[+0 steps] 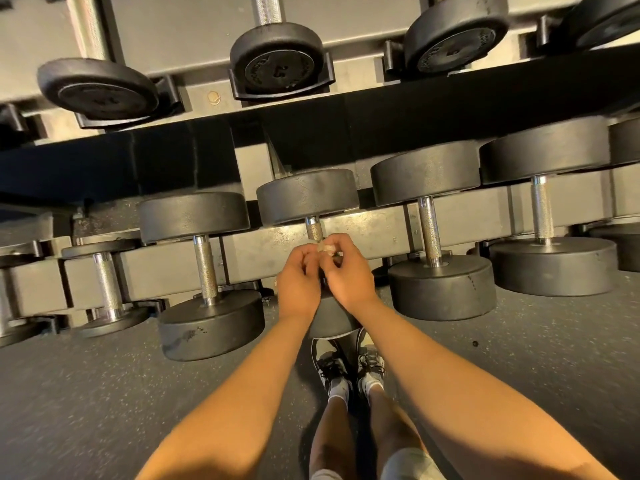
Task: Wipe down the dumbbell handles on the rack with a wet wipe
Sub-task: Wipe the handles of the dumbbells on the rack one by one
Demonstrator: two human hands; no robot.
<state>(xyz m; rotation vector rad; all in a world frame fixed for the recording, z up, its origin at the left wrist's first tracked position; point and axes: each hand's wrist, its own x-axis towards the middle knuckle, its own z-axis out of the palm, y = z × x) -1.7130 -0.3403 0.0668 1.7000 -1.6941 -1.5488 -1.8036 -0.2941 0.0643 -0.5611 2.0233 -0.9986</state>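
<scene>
Handles [206,268] stand well apart, each hemmed by black heads [426,174] at both ends.

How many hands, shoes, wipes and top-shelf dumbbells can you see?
Hands: 2, left hand and right hand
Shoes: 2
Wet wipe: 1
Top-shelf dumbbells: 4
Total: 9

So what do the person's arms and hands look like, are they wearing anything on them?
The left arm and right arm are bare as far as the picture shows, with no sleeves. The left hand and right hand have no gloves, and no watch or bracelet shows on either wrist.
</scene>
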